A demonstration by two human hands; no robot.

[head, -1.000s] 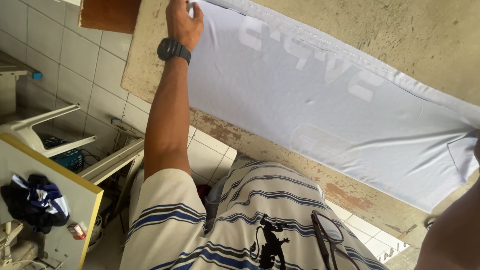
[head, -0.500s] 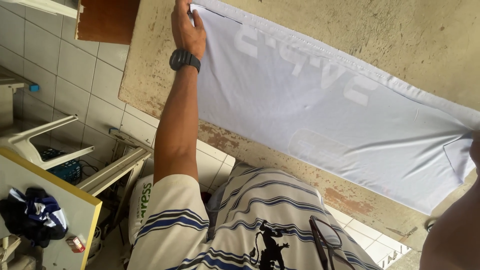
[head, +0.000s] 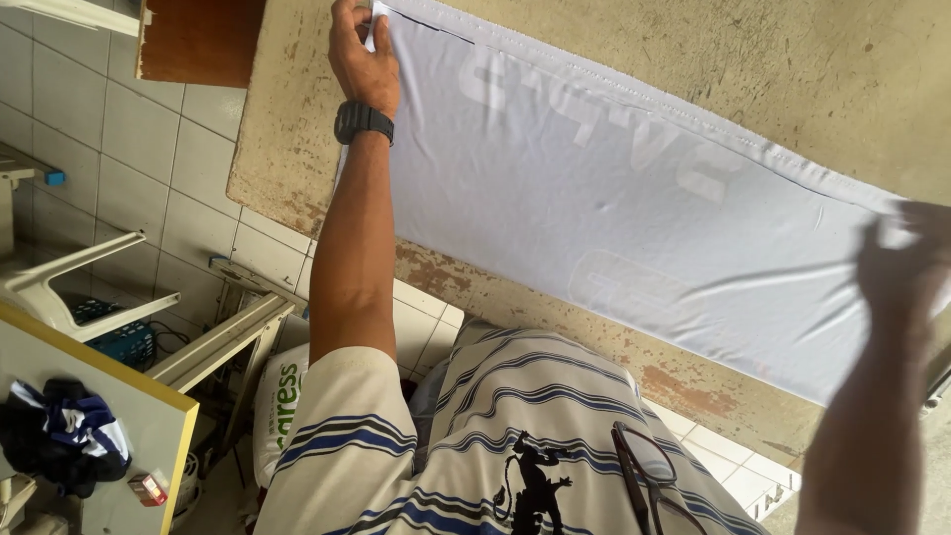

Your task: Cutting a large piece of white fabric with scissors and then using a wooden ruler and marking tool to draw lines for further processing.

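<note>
Left hand (head: 365, 61), top centre-left of frame: fingers pinched on upper corner of white cloth (head: 614, 213). Right hand (head: 906, 267), right edge, blurred: at cloth's far end; grip cannot be told. Cloth spread flat on worn table (head: 792, 69), running diagonally from top centre to right. Black watch (head: 362, 121) on left wrist. Glasses (head: 644, 485) hang at striped shirt (head: 535, 436), bottom centre

Cloth (head: 614, 208) lies on table (head: 812, 79), hands at its ends.
</note>
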